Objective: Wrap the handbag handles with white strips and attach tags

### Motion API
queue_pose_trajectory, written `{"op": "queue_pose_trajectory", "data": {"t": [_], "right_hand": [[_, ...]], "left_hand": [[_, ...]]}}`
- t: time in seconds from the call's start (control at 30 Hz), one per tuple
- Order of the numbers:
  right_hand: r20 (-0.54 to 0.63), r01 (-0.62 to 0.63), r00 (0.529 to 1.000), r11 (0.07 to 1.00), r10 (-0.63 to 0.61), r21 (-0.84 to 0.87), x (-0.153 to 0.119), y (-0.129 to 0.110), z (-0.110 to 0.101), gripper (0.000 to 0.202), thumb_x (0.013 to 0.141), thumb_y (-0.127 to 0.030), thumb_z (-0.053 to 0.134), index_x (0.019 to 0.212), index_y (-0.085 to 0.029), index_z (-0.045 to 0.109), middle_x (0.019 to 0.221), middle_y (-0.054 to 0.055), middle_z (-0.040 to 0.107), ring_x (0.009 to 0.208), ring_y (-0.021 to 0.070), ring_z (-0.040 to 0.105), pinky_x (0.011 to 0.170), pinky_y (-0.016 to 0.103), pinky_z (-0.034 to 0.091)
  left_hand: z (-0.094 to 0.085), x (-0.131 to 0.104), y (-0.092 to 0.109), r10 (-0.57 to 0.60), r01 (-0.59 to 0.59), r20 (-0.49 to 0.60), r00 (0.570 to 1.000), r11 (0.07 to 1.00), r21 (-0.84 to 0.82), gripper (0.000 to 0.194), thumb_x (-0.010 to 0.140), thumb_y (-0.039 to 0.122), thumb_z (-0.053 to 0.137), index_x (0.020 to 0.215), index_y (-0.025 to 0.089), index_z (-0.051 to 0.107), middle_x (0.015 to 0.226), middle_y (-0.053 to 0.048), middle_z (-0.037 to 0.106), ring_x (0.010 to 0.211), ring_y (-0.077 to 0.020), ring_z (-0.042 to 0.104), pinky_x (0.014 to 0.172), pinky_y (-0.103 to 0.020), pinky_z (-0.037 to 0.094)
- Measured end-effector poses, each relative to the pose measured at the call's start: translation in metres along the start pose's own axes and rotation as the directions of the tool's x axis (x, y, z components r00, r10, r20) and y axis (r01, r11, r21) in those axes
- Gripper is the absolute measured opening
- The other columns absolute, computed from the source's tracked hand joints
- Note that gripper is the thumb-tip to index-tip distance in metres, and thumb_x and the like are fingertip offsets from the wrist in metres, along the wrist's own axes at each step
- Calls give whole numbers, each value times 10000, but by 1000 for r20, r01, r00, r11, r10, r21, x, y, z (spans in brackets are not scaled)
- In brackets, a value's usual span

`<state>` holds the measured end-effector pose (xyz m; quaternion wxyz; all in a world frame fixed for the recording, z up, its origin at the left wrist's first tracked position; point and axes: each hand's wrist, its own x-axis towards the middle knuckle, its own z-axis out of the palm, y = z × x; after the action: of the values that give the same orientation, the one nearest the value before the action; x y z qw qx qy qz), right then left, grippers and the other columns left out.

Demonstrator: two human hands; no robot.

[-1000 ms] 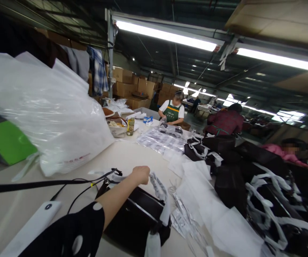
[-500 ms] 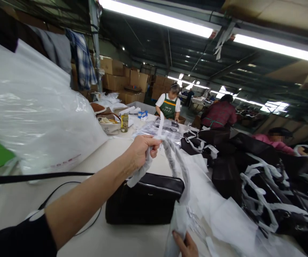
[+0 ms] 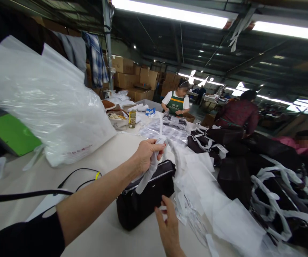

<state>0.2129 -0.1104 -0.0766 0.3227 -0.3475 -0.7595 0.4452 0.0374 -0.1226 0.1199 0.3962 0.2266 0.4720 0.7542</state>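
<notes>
My left hand [image 3: 149,156] is closed on a bag strap [image 3: 146,178] wrapped in white tissue, held up above a dark handbag [image 3: 147,200]. The handbag stands tilted on the table, its zipped top edge turned up. From the pinched spot the wrapped strap loops down to the bag's right side, and a loose white end points upward. My right hand [image 3: 169,223] is low at the bag's front right corner, fingers apart. A bit of white shows between thumb and fingers; whether it is touched cannot be made out.
White tissue sheets [image 3: 220,214] cover the table's right part, beside a pile of dark bags [image 3: 234,175]. A big plastic sack [image 3: 71,117] bulges at left, near a black cable [image 3: 79,169]. A co-worker in a green apron [image 3: 175,103] stands across; others are at right.
My right hand has let go of the wrapped strap's lower part and moved up beside the bag. The bag has turned and tilted. My left hand keeps its hold.
</notes>
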Motion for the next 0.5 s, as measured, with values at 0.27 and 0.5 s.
{"op": "queue_pose_trajectory", "data": {"t": [0.27, 0.5], "right_hand": [[361, 4, 923, 939, -136, 344, 13, -74, 32, 122, 727, -307, 548, 753, -188, 549, 659, -27, 472, 629, 123, 437, 571, 241, 365], [354, -158, 934, 941, 43, 301, -13, -51, 13, 272, 752, -381, 531, 600, -193, 407, 537, -71, 305, 504, 82, 294, 465, 222, 260]], "left_hand": [[21, -25, 10, -28, 23, 120, 992, 999, 47, 131, 544, 162, 667, 567, 109, 549, 447, 21, 504, 350, -51, 411, 362, -167, 255], [-15, -10, 12, -38, 48, -81, 996, 992, 116, 186, 433, 100, 706, 575, 90, 586, 464, -12, 565, 359, -115, 497, 344, -187, 346]]}}
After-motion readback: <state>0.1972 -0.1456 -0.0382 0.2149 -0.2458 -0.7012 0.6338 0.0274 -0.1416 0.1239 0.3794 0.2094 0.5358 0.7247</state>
